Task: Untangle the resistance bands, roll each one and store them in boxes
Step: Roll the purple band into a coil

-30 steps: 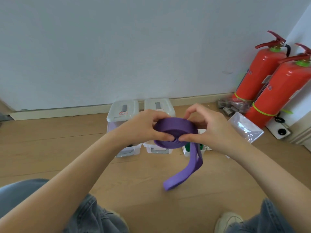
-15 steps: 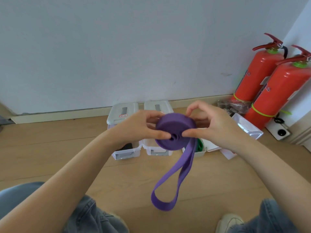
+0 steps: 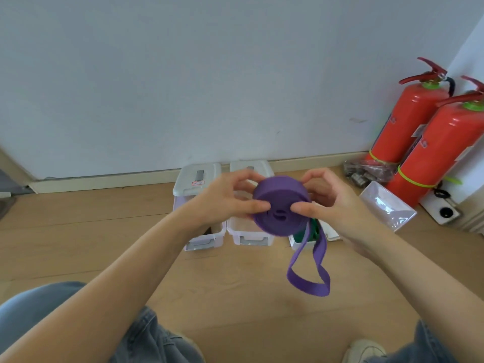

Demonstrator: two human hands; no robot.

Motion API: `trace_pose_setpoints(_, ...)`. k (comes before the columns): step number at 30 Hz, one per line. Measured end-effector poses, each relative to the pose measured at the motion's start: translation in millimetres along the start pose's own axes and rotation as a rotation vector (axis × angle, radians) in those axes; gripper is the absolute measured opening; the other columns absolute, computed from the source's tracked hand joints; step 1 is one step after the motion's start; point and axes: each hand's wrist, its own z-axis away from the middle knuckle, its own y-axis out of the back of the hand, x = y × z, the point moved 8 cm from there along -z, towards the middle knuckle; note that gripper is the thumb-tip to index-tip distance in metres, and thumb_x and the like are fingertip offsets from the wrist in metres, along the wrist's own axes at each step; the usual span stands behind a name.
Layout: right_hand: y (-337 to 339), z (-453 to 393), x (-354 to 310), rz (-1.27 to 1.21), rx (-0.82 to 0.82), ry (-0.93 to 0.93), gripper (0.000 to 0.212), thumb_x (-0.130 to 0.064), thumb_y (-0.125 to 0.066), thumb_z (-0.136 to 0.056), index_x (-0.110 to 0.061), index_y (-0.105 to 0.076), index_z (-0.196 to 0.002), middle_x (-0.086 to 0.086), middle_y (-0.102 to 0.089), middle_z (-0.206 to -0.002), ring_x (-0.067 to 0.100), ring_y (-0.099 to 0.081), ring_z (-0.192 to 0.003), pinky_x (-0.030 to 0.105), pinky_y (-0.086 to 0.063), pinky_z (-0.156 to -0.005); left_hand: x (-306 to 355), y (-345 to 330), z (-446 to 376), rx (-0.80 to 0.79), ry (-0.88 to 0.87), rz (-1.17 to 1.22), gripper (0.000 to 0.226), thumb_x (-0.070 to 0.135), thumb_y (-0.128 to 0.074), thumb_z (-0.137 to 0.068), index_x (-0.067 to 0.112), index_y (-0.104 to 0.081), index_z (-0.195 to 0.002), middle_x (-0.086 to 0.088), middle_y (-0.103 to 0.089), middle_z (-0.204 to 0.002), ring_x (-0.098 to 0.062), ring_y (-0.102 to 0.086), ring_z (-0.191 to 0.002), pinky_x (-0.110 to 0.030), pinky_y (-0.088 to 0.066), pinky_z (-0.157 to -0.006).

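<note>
A purple resistance band (image 3: 279,205) is wound into a thick coil held in the air above the floor. My left hand (image 3: 225,200) pinches the coil's left side, thumb on its face. My right hand (image 3: 332,203) pinches the right side the same way. A loose loop of the band hangs down from the coil's lower right. Behind the coil stand two closed white boxes (image 3: 199,179) with lids. A third open box (image 3: 296,242) holds a green band (image 3: 313,231), mostly hidden by the coil.
Two red fire extinguishers (image 3: 408,119) stand at the right against the wall. A clear lid (image 3: 387,205) lies tilted beside them, with a bag of small items (image 3: 366,171) behind. My knees in jeans fill the lower corners. The floor is light wood.
The hanging loop has grown shorter and swung to the right as more band went onto the coil. Both hands kept their hold on the coil.
</note>
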Motion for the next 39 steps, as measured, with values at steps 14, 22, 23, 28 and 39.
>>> trace_pose_setpoints(14, -17, 1, 3, 0.390, -0.089, 0.074, 0.045, -0.024, -0.087, -0.058, -0.029, -0.051, -0.085, -0.016, -0.070, -0.075, 0.004, -0.063, -0.067, 0.021, -0.053, -0.066, -16, -20, -2, -0.202, 0.077, -0.267, 0.028, 0.011, -0.075, -0.076, 0.012, -0.065, -0.102, -0.001, -0.074, -0.092, -0.009, -0.069, -0.076, -0.019, -0.055, -0.069)
trace_pose_setpoints(22, 9, -6, 3, -0.020, 0.106, -0.001, 0.048, -0.039, -0.086, -0.049, -0.037, -0.059, -0.089, -0.004, -0.071, -0.087, 0.015, -0.069, -0.082, 0.028, -0.055, -0.073, -1, 16, -1, -0.042, 0.045, 0.221, 0.029, 0.015, -0.069, -0.075, 0.015, -0.065, -0.104, 0.000, -0.073, -0.098, -0.017, -0.070, -0.091, -0.022, -0.055, -0.072)
trace_pose_setpoints(23, 10, -5, 1, 0.012, 0.123, 0.002, 0.049, -0.039, -0.085, -0.049, -0.035, -0.058, -0.090, -0.005, -0.071, -0.084, 0.015, -0.068, -0.078, 0.030, -0.055, -0.072, -4, 14, -1, -0.063, 0.062, 0.168, 0.028, 0.013, -0.069, -0.079, 0.016, -0.064, -0.106, 0.000, -0.072, -0.101, -0.016, -0.069, -0.093, -0.020, -0.055, -0.073)
trace_pose_setpoints(28, 4, -1, -17, 0.337, 0.048, 0.098, 0.045, -0.025, -0.084, -0.061, -0.030, -0.052, -0.092, -0.003, -0.070, -0.077, 0.016, -0.065, -0.071, 0.034, -0.054, -0.072, -5, 9, 0, -0.145, 0.071, -0.149, 0.041, 0.022, -0.076, -0.075, 0.034, -0.060, -0.111, 0.012, -0.065, -0.114, -0.004, -0.067, -0.095, -0.012, -0.052, -0.077)
trace_pose_setpoints(39, 2, -3, -22, 0.029, 0.118, 0.123, 0.042, -0.031, -0.078, -0.059, -0.027, -0.053, -0.093, -0.002, -0.070, -0.092, 0.012, -0.067, -0.084, 0.021, -0.053, -0.073, -10, 8, -3, -0.031, 0.065, 0.331, 0.043, 0.026, -0.072, -0.066, 0.018, -0.065, -0.108, -0.003, -0.072, -0.104, -0.019, -0.069, -0.094, -0.028, -0.056, -0.073)
